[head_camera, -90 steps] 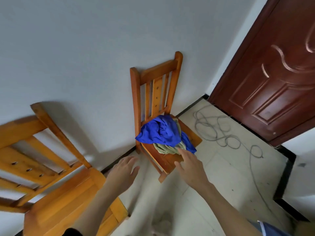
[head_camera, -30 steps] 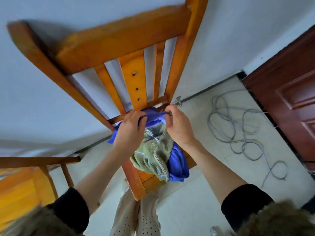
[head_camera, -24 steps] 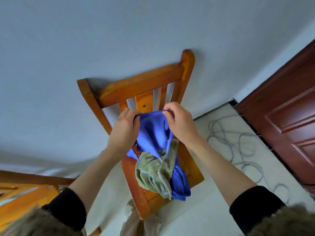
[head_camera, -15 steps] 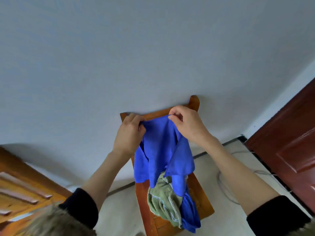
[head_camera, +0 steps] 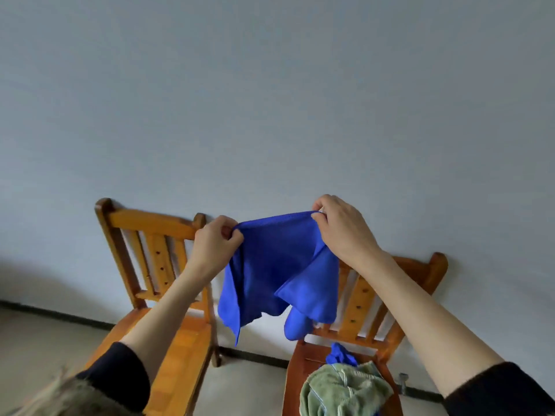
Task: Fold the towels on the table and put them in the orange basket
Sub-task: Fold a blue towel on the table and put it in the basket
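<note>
Green towel [head_camera: 342, 391]: the bottom edge is cutting off its near part. Right chair [head_camera: 420, 271]: the hanging blue towel [head_camera: 270, 271] is hiding part of its back. Second blue cloth [head_camera: 341, 357]: lying mostly buried under the green towel. Both sleeves are running out of frame.

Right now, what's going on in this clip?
A person holds a blue towel up in the air, left hand and right hand each pinching a top corner so it hangs open in front of two wooden chairs. A green towel and another blue cloth lie on the right chair's seat. Nothing is folded yet, and no basket is in view.
</note>
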Demonstrator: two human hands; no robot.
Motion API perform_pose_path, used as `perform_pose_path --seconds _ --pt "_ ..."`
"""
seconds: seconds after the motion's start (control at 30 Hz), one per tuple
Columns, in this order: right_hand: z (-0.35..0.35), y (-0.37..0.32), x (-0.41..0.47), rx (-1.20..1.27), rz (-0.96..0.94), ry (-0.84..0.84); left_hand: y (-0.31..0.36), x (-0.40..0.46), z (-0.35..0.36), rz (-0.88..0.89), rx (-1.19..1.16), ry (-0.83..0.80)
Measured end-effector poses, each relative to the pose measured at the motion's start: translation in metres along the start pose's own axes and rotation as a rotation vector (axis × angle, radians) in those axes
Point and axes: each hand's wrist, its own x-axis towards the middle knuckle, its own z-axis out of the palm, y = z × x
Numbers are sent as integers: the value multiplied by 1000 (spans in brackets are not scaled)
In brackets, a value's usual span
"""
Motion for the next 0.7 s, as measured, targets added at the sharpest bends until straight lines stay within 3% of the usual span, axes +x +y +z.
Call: perform_pose_path --seconds 0.17,0.43,0.7 --pt "37 -71 11 -147 -139 -75 -31 -36 -104 14 121 137" --pt "111 -246 16 27 -357 -13 -119 -129 -264 -214 341 250" --pt "185 -433 -4 218 -488 -83 -199 -228 -424 -477 403 426"
